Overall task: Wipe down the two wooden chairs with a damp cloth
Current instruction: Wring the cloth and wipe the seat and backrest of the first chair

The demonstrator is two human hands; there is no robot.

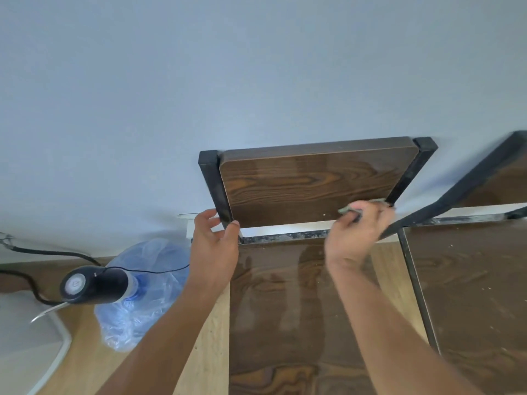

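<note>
Two dark wooden chairs with black metal frames stand side by side against a pale wall. The near chair's backrest (310, 181) and seat (285, 309) show wet streaks. My left hand (214, 246) grips the black left post of that backrest at its lower end. My right hand (356, 235) is closed on a greenish cloth (349, 209), pressed against the backrest's lower right corner by the right post. Only a small edge of the cloth shows past my fingers. The second chair (470, 280) is at the right, its seat speckled with light crumbs.
A blue water jug (142, 295) wrapped in clear plastic, topped by a black pump (91, 283), stands on the wooden floor to the left. Black cables (42, 252) run along the wall there. A grey-white object (25, 343) fills the lower left corner.
</note>
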